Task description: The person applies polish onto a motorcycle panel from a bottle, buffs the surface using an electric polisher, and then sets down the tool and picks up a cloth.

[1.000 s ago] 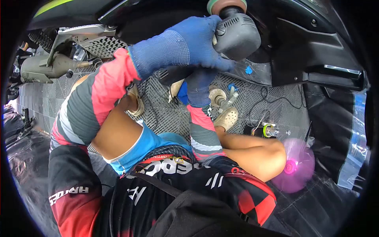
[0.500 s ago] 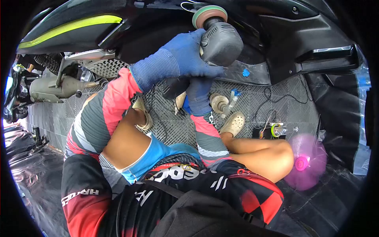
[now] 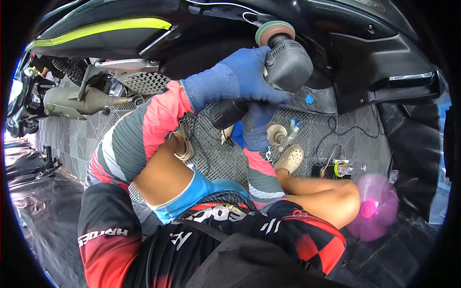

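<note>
A black power polisher (image 3: 289, 66) with a round pad (image 3: 275, 33) is held between my two hands. My left hand (image 3: 247, 72), in a blue knit glove, is closed round the polisher's head, just below the pad. Lower down, my right hand (image 3: 259, 117), in the same kind of glove, grips the body; its fingers are partly hidden. The pad sits on edge against or close to the glossy black vehicle panel (image 3: 211, 41); I cannot tell whether it touches. The polisher's rear part (image 3: 226, 113) shows to the left of my right hand.
Beside my right foot lie a spare pad-like disc (image 3: 276, 134) and a small clear bottle (image 3: 289, 137). A blue scrap (image 3: 309, 99) rests on a lower panel. A black cord (image 3: 353, 132) crosses the tiled mat. A pink fan (image 3: 369, 208) spins at right; an exhaust (image 3: 72, 102) is at left.
The whole view has shifted, so the scene sits lower and further right. Against the panel, the polisher and both hands have moved slightly right. The grip looks the same.
</note>
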`<action>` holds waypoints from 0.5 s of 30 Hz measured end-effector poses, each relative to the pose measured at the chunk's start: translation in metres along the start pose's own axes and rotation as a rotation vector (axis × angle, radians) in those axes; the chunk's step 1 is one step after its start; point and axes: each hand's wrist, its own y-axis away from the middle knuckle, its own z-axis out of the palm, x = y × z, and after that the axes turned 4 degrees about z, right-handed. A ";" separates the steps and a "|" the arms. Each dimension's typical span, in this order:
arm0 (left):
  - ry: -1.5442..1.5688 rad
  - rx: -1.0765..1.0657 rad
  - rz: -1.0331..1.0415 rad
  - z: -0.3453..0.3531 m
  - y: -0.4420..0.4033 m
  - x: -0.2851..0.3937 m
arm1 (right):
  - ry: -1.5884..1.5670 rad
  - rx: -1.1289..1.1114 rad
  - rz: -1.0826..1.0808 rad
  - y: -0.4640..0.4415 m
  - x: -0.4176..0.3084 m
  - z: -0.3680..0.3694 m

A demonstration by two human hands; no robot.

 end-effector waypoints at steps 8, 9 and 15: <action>0.019 -0.032 0.043 0.011 -0.015 -0.002 | -0.030 0.097 0.110 -0.003 -0.006 -0.008; 0.019 -0.033 0.047 0.013 -0.018 -0.001 | -0.138 0.159 0.197 -0.002 0.003 -0.008; 0.013 -0.101 0.015 0.021 -0.031 0.011 | -0.345 0.153 0.130 -0.010 0.016 -0.017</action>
